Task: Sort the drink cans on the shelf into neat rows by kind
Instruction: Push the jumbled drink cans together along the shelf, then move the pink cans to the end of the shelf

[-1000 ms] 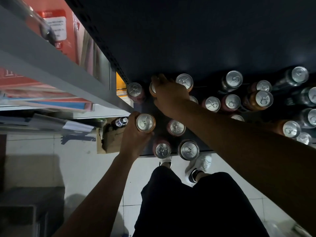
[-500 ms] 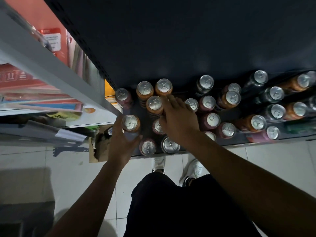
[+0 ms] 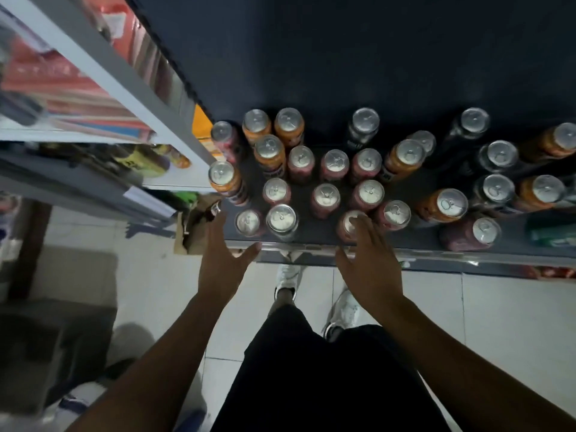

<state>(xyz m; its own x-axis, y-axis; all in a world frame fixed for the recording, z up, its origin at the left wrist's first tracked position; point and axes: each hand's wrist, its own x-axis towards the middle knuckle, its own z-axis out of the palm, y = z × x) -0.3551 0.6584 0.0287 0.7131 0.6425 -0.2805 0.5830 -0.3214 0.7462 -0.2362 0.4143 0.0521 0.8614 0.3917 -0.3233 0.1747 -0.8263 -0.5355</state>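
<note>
Many upright cans (image 3: 326, 195) crowd the dark shelf (image 3: 405, 244).

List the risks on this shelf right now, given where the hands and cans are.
The right hand reaches over a pink can near the shelf's front edge; a bump might tip it to the floor. The orange can sits at the left end, where the open left hand could knock it off.

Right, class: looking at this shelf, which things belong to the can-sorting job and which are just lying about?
Part of the job:
- orange cans
- pink cans
- black cans
- dark shelf
- left hand, open
- right hand, open

Just lying about:
- cardboard box on the floor
- books on the grey shelving
</note>
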